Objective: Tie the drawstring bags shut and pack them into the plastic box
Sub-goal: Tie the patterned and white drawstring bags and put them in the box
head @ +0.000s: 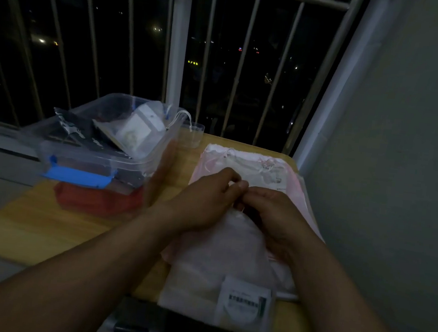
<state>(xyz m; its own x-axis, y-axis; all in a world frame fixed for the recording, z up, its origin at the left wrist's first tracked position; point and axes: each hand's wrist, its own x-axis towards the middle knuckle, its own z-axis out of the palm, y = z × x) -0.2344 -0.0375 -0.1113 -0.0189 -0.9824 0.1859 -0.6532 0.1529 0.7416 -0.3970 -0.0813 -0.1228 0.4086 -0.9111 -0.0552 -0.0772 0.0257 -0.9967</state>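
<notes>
Left hand (203,204) and right hand (274,220) both had fingers curled tight, pinching the mouth of the white drawstring bag (218,260). It lay on the table (31,221), right of the plastic box (100,150).

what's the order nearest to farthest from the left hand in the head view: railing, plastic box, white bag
1. white bag, gripped by the left hand
2. plastic box, on the table to the hand's left
3. railing, behind the table

Clear glossy plastic box (158,143), matt translucent cloth bag (219,252), smooth wood-look table (31,216), metal window bars (245,60)
</notes>
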